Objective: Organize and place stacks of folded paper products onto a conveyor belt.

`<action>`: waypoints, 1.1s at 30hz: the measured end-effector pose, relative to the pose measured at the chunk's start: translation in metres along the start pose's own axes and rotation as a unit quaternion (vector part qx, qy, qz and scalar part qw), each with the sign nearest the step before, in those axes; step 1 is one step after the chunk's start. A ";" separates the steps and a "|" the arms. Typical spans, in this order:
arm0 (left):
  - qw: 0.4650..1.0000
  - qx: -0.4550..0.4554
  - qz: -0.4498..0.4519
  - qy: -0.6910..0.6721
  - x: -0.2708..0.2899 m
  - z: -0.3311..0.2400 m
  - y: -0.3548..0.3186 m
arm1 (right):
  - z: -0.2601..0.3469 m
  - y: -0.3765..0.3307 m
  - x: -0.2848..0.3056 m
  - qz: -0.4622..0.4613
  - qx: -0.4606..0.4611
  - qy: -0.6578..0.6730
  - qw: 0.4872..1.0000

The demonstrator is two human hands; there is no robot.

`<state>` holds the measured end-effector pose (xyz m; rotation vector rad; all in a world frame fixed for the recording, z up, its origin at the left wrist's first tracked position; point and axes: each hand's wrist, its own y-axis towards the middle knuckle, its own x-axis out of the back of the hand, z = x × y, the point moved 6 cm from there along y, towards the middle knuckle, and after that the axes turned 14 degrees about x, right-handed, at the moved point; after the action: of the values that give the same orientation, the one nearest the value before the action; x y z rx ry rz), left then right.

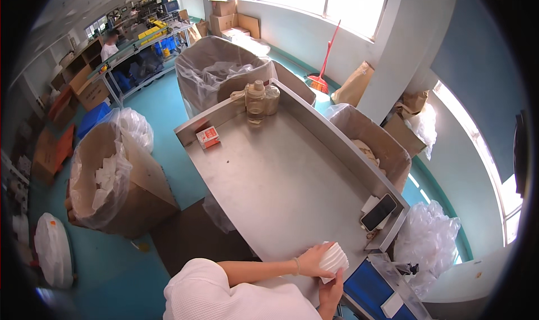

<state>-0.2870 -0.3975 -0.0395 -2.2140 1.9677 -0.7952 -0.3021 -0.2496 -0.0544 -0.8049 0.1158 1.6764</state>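
Observation:
A stack of white pleated paper pieces [335, 258] rests at the near edge of the steel table [281, 174]. My left hand [312, 260] grips its left side with the fingers wrapped around it. From below, my right hand [331, 286] holds the stack's underside. My arms are in white sleeves.
A dark phone [378, 212] lies on the table's right rim. A small red and white box [208, 136] and a clear jar with tape rolls [257, 102] sit at the far end. Bag-lined cardboard bins [106, 174] surround the table. A blue tray [370, 289] is at the lower right. A person stands far off at a bench [109, 44].

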 end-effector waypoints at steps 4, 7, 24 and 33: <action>0.998 -0.020 -0.028 0.056 -0.005 -0.004 -0.002 | -0.015 0.001 0.025 0.000 0.034 -0.097 0.995; 0.999 -0.027 -0.023 0.041 -0.002 0.000 -0.003 | -0.003 0.011 0.051 -0.060 0.064 -0.079 0.993; 0.999 -0.022 -0.028 0.023 -0.010 0.000 -0.007 | -0.013 -0.014 0.018 0.009 -0.094 0.041 0.995; 0.999 -0.007 0.037 -0.024 -0.003 -0.010 -0.008 | 0.012 0.009 0.051 -0.103 0.001 -0.014 0.995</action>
<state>-0.2845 -0.3906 -0.0285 -2.1338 2.0263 -0.7140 -0.3182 -0.2043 -0.0772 -0.7650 0.0134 1.4929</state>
